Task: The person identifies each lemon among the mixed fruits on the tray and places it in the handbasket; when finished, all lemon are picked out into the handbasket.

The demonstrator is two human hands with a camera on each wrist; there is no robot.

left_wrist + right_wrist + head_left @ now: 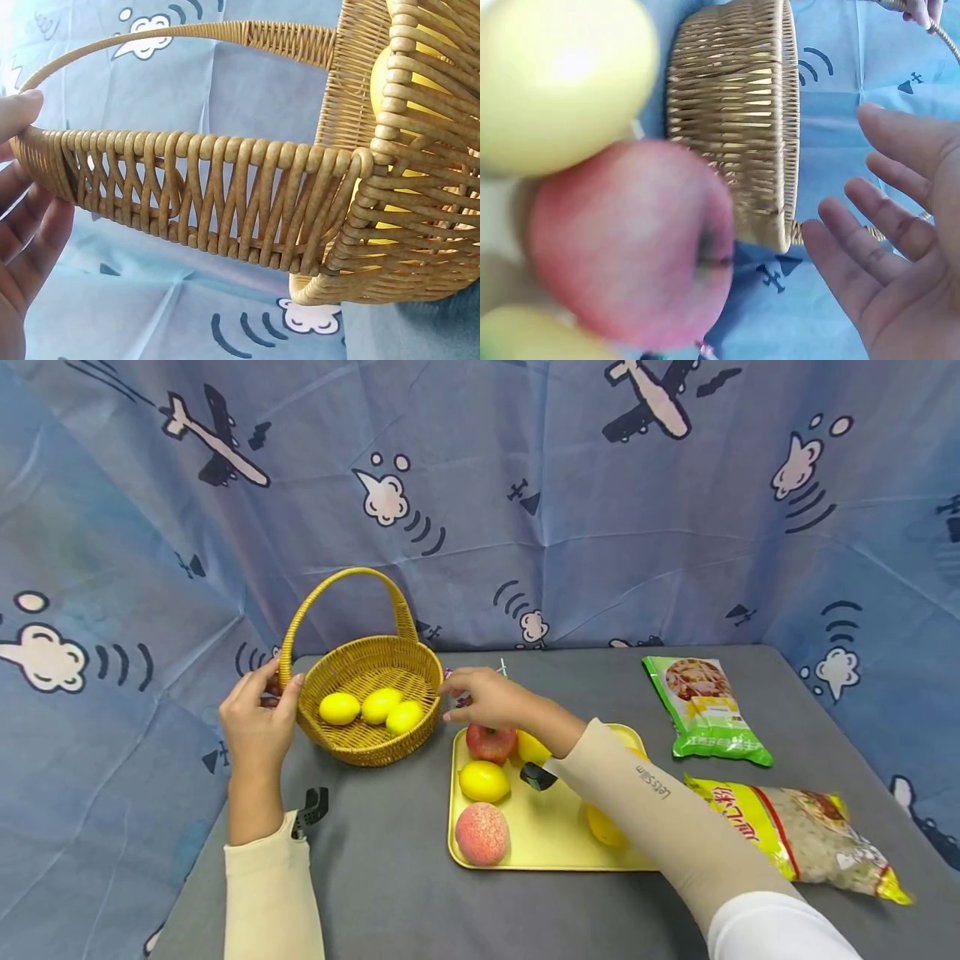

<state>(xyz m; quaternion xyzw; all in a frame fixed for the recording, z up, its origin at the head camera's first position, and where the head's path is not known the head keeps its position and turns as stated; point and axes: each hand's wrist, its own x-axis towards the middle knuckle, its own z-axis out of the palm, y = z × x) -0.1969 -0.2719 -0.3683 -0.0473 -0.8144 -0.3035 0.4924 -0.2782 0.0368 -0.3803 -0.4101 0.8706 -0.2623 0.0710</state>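
A yellow wicker basket (367, 752) with a tall arched handle (210, 195) stands at the back left, three lemons (339, 708) inside it. My left hand (258, 710) grips the handle on its left side, thumb on one face and fingers on the other. At the basket's right rim is my right hand (491, 697), its fingers spread and nothing between them in the right wrist view. Below that hand a red apple (630, 244) and a lemon (483, 781) lie on a yellow tray (551, 852), with a peach (482, 833) at the near left corner.
More yellow fruit (606, 827) on the tray is partly hidden by my right forearm. To the right lie a green food packet (708, 710) and a yellow-ended clear bag (810, 835). A blue patterned cloth (480, 568) hangs behind the grey table (390, 877).
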